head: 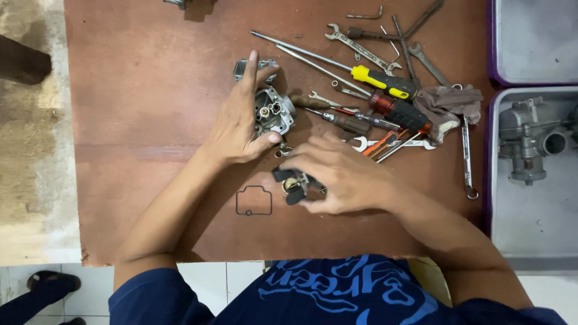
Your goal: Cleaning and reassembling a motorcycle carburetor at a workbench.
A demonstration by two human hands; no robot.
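Left hand (238, 123): my fingers steady the cast-metal carburetor body (274, 111).
Right hand (343, 174): I pinch a small black float part (295, 183).
Beyond: screwdrivers (385, 81), wrenches (361, 48) (heaped), rag (448, 102).
Near: thin gasket (253, 200).

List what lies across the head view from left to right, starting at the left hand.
left hand → metal carburetor body → right hand → yellow-handled screwdriver → crumpled rag → grey tray with a second carburetor.
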